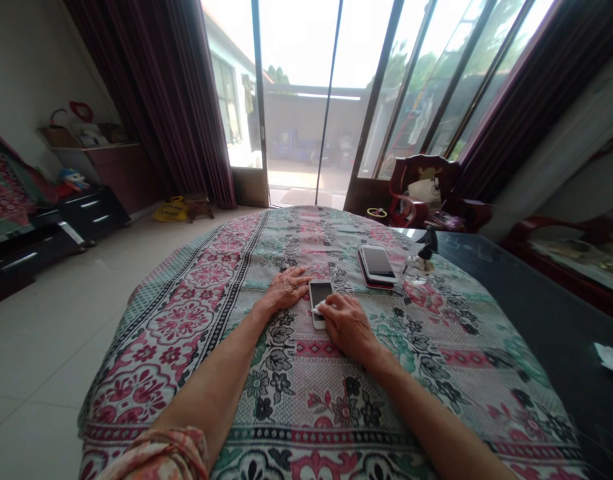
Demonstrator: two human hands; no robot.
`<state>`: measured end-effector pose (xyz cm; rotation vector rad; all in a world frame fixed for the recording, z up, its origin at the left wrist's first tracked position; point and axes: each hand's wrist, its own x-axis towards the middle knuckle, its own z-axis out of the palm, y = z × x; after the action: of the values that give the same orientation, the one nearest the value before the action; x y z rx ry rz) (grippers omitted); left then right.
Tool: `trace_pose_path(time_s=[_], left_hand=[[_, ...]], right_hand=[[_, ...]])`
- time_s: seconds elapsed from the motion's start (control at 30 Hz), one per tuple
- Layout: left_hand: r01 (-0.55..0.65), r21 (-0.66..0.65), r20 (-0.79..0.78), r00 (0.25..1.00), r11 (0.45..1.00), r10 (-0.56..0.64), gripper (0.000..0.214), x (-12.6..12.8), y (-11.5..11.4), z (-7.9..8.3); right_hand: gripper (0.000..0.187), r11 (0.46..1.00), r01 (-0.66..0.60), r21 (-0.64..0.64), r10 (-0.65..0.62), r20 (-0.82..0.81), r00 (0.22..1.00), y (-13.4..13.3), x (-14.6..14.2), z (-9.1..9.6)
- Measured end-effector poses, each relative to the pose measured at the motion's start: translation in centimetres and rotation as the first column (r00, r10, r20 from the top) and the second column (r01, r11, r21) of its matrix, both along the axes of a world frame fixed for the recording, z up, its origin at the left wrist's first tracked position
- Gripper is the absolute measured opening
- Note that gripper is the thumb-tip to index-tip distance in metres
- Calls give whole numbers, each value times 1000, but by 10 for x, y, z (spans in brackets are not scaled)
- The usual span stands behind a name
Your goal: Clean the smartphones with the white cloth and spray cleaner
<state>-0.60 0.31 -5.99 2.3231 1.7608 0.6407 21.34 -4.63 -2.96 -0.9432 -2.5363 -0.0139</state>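
A white smartphone [321,289] with a dark screen lies face up on the patterned tablecloth [311,373]. My left hand [287,288] rests flat on the cloth to its left, fingers stretched out, with the fingertips at the phone's upper left edge. Over the lower right of the phone, my right hand [349,325] is closed around a folded white tissue [318,308] and presses it against the screen. The fingers partly hide the tissue and the phone's right side.
Beyond my right hand lies a stack of devices, a white one [379,262] on top. Right of it stands a clear bottle [417,269] with a black spray head [428,244]. A dark table [541,320] extends on the right; a carved wooden chair [421,187] stands near the glass doors.
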Motion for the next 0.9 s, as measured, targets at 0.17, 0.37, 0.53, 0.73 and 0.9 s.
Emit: trace_pose_path(time_s=[0.17, 0.37, 0.53, 0.73, 0.9], left_hand=[[12, 10, 11, 1000, 1000, -12, 35, 0, 1, -1], [10, 16, 15, 1000, 1000, -10, 34, -1, 1, -3], [27, 36, 16, 999, 999, -27, 34, -1, 1, -2], [10, 51, 0, 1000, 999, -11, 34, -1, -1, -3], [16, 60, 13, 1000, 998, -17, 34, -2, 1, -4]], right_hand=[[13, 991, -137, -13, 137, 38, 990, -19, -15, 1], [20, 1000, 17, -23, -18, -49, 999, 3, 4, -4], [20, 979, 204, -28, -205, -186, 961, 22, 23, -15], [21, 983, 175, -60, -185, -275, 943, 23, 25, -22], [17, 982, 177, -59, -186, -270, 944, 19, 22, -22]])
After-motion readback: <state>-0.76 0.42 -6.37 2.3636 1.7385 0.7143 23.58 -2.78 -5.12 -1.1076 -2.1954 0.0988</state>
